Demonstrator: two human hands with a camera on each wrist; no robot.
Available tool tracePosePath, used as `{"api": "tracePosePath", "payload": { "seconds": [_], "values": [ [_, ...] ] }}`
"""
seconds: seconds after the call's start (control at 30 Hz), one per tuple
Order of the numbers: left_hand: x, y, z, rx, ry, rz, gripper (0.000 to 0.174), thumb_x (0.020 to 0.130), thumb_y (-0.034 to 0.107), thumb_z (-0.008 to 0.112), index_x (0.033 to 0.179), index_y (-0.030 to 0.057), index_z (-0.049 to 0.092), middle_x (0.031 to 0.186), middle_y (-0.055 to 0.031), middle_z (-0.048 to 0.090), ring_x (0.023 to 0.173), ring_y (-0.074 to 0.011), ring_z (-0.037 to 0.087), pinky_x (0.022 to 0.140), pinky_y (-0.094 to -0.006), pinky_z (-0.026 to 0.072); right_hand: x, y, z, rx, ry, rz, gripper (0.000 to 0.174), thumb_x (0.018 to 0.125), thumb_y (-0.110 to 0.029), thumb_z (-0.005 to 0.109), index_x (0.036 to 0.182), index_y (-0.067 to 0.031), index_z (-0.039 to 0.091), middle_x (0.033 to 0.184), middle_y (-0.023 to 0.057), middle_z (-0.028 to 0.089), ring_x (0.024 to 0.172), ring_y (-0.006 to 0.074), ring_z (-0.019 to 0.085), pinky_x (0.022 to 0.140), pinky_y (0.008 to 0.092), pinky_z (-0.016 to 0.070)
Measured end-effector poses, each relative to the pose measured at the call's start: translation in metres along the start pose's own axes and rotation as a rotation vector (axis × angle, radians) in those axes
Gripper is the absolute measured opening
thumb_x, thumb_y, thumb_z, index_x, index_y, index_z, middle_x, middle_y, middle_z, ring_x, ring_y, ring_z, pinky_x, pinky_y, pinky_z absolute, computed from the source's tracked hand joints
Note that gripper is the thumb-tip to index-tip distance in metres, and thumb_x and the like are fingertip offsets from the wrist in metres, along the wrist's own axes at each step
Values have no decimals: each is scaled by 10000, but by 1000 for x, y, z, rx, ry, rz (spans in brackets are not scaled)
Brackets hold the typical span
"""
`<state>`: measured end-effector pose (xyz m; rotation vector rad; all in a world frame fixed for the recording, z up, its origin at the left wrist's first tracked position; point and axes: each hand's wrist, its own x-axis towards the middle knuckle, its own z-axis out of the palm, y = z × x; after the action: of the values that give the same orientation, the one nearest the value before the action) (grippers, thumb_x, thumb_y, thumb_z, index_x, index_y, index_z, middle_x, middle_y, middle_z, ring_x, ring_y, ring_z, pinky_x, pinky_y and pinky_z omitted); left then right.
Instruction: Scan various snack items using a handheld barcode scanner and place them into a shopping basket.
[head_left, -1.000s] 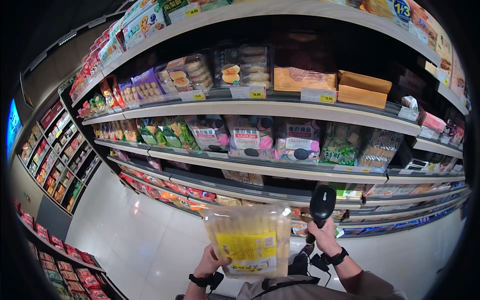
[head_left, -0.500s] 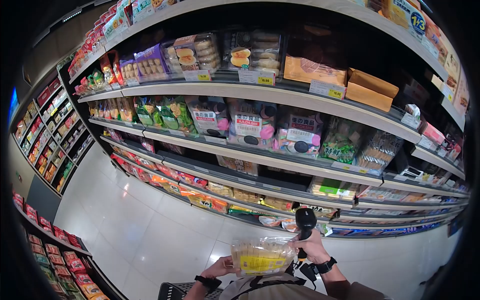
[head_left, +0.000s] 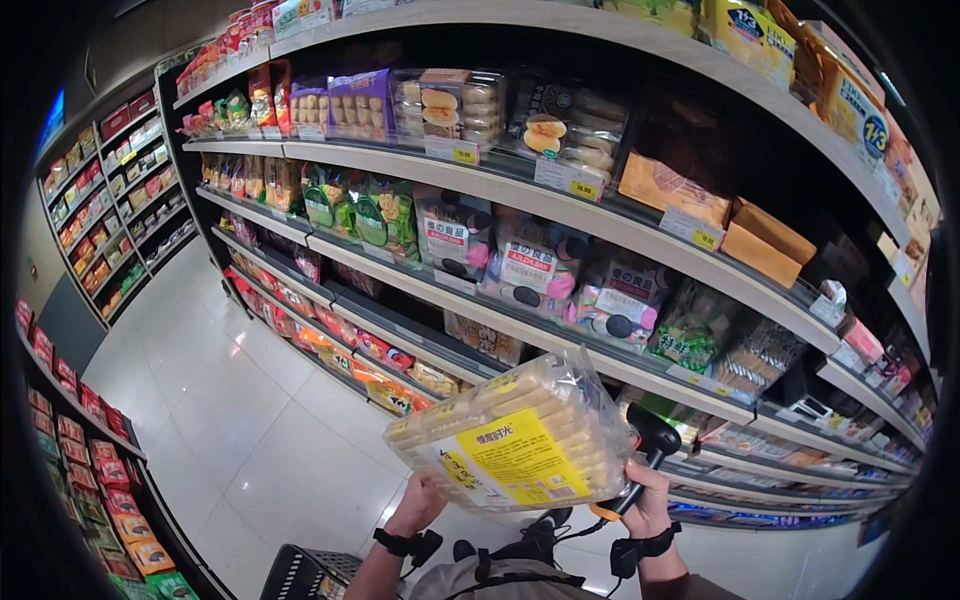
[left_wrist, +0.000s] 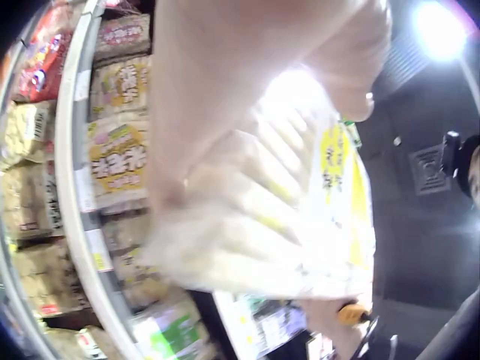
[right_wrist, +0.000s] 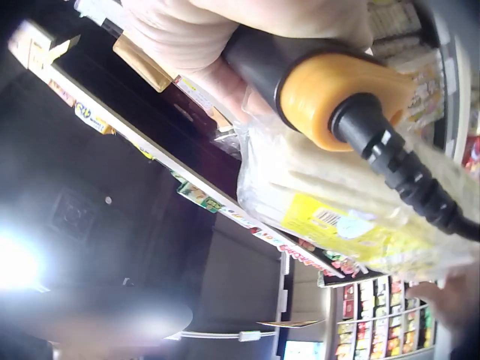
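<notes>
A clear plastic pack of pale stick-shaped biscuits (head_left: 585, 410) with a yellow label (head_left: 505, 455) is held up in front of the body, tilted, its printed side toward the head camera. My left hand (head_left: 416, 508) grips its lower left end; in the left wrist view the fingers (left_wrist: 217, 97) lie over the biscuits. In my right hand (head_left: 650, 498) is a black handheld barcode scanner (head_left: 657, 435) with an orange handle end and a cable. The right fingers curl round the scanner's handle, and the pack's right end overlaps them. A barcode (right_wrist: 328, 217) on the label shows in the right wrist view.
Curved shelves (head_left: 480, 180) of bagged and boxed snacks stand ahead, close beyond the pack. A dark shopping basket (head_left: 300, 572) sits low at the left. Another shelf with red packets (head_left: 110, 470) borders the pale tiled floor (head_left: 240, 430) on the left.
The pack stood upright, then dipped low and was seen foreshortened between both hands; now it is higher, turned sideways, with its label in full view. The scanner has swung to point up and right.
</notes>
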<state>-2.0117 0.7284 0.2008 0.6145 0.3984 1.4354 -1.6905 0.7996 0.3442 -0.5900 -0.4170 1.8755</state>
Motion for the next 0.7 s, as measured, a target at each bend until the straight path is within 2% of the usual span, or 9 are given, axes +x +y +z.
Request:
{"api": "tracePosePath", "payload": {
  "seconds": [0.07,0.1,0.13,0.17,0.27,0.33,0.4,0.53,0.7],
  "values": [
    [13,8,25,492,441,26,615,792,273,795,1226,-44,497,1164,-121,627,996,-167,626,864,-326,519,0,5,12,-203,64,-202,479,776,-25,716,1187,-71,473,985,123,627,769,195,639,656,303,536],
    [14,16,54,495,568,177,522,795,233,789,1145,-68,549,1017,-124,676,861,-165,655,777,-300,544,-4,7,-1,-354,117,-326,496,769,-27,727,1191,-59,467,997,119,621,809,190,638,679,308,536],
    [12,26,61,488,576,188,522,795,233,789,1145,-68,549,1017,-124,676,861,-165,655,777,-300,544,-6,9,-11,-505,168,-451,514,762,-28,738,1195,-46,461,1009,115,616,848,186,637,703,313,536],
    [-1,32,65,526,592,232,525,790,231,793,1149,-64,549,1034,-120,673,875,-159,652,787,-302,540,-17,1,3,-645,199,-344,530,758,-29,748,1199,-37,453,1037,120,609,908,180,624,699,306,532],
    [-17,50,69,583,610,302,496,794,223,788,1145,-44,562,1038,-98,675,876,-144,649,802,-305,537,-21,14,-9,-821,245,-493,546,760,-46,723,1224,-20,436,928,111,624,652,147,597,537,256,485],
    [-27,66,66,673,598,333,462,803,225,778,1136,-25,576,1024,-82,679,861,-134,651,797,-302,539,-36,9,-17,-989,260,-339,467,755,-26,693,1171,-4,481,860,102,628,583,139,585,492,255,478],
    [-35,78,58,707,646,351,429,807,208,768,1121,-21,586,1011,-80,682,844,-132,650,785,-296,540,-53,17,-12,-1015,122,-225,367,739,-7,680,1079,15,544,820,108,626,487,137,557,434,257,443],
    [-44,96,50,730,700,406,412,789,185,771,1099,-20,592,982,-72,683,812,-125,649,745,-281,542,-110,30,36,-1108,-283,117,238,772,-121,774,952,-21,654,758,52,647,687,152,604,631,295,486],
    [-63,113,32,793,792,517,428,768,178,779,1098,-21,593,986,-79,681,815,-133,655,749,-283,543,-112,37,72,-1141,-615,96,237,723,-108,794,887,-16,649,781,88,663,684,194,627,651,309,501]
  ]
}}
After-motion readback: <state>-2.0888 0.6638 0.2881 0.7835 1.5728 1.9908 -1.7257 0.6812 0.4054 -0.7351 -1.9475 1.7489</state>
